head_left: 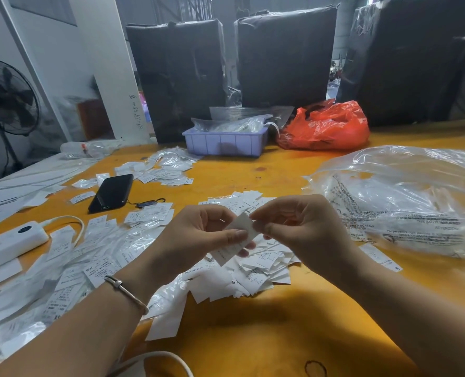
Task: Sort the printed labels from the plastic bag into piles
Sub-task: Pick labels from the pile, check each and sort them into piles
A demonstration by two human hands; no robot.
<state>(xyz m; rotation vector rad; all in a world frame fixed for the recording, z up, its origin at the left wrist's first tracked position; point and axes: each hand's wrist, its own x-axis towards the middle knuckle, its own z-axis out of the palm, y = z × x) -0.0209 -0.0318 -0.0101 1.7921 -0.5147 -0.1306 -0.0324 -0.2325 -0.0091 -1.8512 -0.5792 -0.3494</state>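
Above the yellow table (253, 336), my left hand (198, 235) pinches a small stack of white printed labels (238, 236) between thumb and fingers. My right hand (296, 227) pinches the top edge of the same stack with its fingertips. Right under my hands lies a loose heap of white labels (255, 270). A big clear plastic bag (405, 202) with printed warnings lies at the right. Labels in small clear sleeves (70, 268) spread over the left side, and another pile (166, 168) sits farther back.
A black phone (111, 193) and a white power bank (8, 243) with cable lie at the left. A lilac plastic tray (225, 144) of bagged items and a red plastic bag (326, 126) stand at the back, before dark wrapped bales (285, 55). A fan (5, 102) stands far left.
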